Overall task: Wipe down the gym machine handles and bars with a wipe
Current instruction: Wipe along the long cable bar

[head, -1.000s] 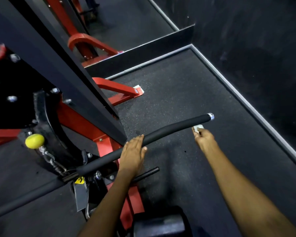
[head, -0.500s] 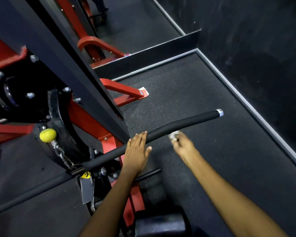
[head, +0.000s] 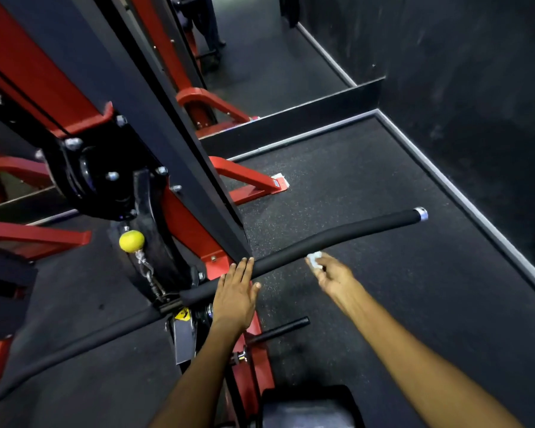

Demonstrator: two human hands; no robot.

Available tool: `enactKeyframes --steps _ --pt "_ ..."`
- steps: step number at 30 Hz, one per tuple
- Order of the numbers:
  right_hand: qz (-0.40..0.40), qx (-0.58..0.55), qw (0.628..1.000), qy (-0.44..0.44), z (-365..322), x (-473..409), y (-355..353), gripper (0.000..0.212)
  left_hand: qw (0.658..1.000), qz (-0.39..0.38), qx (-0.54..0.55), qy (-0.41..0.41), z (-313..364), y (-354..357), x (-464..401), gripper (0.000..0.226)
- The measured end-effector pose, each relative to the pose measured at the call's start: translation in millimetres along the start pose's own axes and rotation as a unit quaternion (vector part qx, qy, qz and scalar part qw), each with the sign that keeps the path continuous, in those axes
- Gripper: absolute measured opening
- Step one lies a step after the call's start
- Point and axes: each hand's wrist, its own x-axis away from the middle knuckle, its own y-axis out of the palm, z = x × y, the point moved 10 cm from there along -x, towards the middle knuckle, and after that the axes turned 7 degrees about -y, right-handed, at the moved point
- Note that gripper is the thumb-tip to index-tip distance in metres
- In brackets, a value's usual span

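right hand (head: pixel 332 273) slid wipe (head: pixel 315 259) inward along bar (head: pixel 337 239), left hand (head: pixel 237 293) flat on it

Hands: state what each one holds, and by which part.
The right hand pinches a balled white wipe at its fingertips. The left hand holds nothing; its straight fingers rest on the padded bar.

Dim, uneven light; deep shadows right and at corners; wide-angle bending at edges; slight motion blur.
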Motion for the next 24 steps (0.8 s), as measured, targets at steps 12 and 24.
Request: enactKeyframes --steps 12,24 --pt "0.005 0.064 0.998 -0.016 33 5 17 0.029 0.998 0.021 0.050 -0.020 -22 -1 11 0.061" --pt "0.005 0.069 0.998 0.001 95 14 37 0.025 0.999 0.022 0.015 -0.028 -50 3 25 0.062"
